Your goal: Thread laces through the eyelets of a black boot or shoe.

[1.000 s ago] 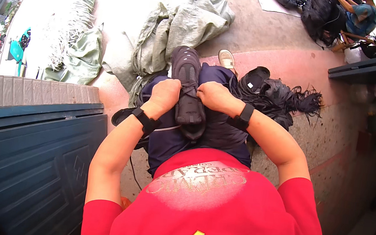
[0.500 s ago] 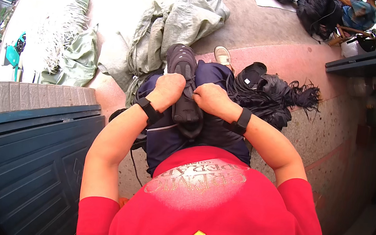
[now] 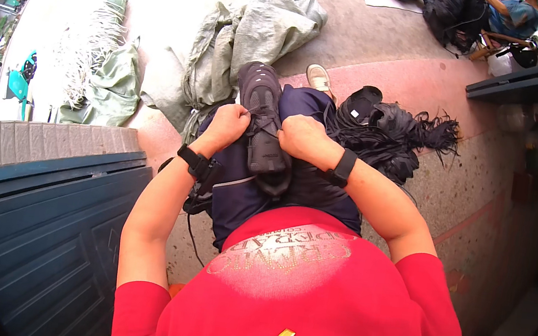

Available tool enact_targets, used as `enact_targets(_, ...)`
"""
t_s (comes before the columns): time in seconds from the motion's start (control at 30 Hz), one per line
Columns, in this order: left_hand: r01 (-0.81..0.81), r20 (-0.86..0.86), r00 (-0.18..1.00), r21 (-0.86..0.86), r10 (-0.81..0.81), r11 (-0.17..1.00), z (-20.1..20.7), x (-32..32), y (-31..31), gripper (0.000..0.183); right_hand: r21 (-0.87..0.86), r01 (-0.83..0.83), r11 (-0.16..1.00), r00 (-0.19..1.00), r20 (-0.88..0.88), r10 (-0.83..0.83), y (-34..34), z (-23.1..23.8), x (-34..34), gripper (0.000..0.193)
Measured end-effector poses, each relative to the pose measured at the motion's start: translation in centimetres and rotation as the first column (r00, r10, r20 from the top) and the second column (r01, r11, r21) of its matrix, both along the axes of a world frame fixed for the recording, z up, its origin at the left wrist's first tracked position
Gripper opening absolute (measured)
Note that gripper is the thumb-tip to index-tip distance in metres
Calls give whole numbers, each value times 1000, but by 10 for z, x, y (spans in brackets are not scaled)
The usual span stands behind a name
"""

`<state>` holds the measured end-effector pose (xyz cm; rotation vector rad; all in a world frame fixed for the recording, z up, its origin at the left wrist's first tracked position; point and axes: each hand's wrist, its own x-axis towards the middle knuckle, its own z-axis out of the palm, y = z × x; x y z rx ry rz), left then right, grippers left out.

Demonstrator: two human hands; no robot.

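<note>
A black shoe [image 3: 265, 154] lies lengthwise on my lap, over dark blue trousers. Its black shoelace [image 3: 264, 121] crosses the top of the shoe between my hands. On the shoe's left side my left hand [image 3: 225, 127] is closed, pinching one part of the lace. My right hand [image 3: 307, 139] is closed at the right side, with lace between its fingers, partly hidden by the knuckles. Beside my right thigh rests a bundle of black laces [image 3: 388, 139], its loose ends fanning out to the right.
A grey-green woven sack [image 3: 279, 16] lies ahead of my knees. White laces [image 3: 107, 28] spill over a green cloth [image 3: 113, 83] at left. Dark blue doors [image 3: 57, 228] flank the left side. A person [image 3: 516, 17] sits at the far right near black bundles [image 3: 455, 19].
My left hand has moved slightly left, away from the shoe's middle, and the hands are farther apart. The lace now shows crossed over the shoe.
</note>
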<state>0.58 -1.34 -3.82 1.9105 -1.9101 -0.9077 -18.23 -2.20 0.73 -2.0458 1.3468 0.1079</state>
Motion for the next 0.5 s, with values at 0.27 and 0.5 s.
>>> enact_targets(0.27, -27, 189, 981, -123, 50, 992, -8, -13, 4, 16, 41, -65, 997, 997, -49, 67, 2, -1, 0, 25)
enact_targets(0.5, 85, 313, 949, -134, -40, 987, 7, -23, -5, 15, 48, -10, 999, 999, -38, 11, 3, -9, 2, 30)
